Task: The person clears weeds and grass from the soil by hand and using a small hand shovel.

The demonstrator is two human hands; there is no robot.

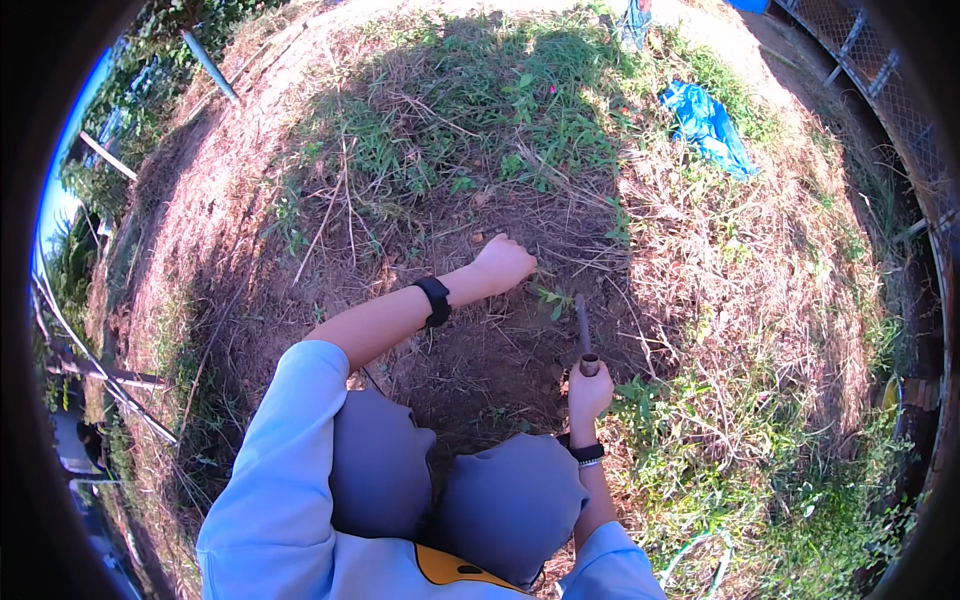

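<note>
My left hand (507, 265) is curled into a fist low over the soil, a watch-like black band on its wrist. Whether anything is inside the fist is hidden. Just right of it, a small green leafy weed (555, 300) stands in the dark bare soil (480, 356). My right hand (589, 395) grips a bladed hand tool (583, 330) by its round handle, whose hollow-looking end shows above the fist. The narrow grey blade points away from me, its tip close beside the weed.
Green weeds (450, 112) grow thickly ahead, and dry cut grass (750, 262) covers the sunlit right side. A crumpled blue plastic sheet (709, 129) lies at upper right. Thin dry stalks (322, 225) lie to the left. A wire mesh fence (862, 56) borders the far right.
</note>
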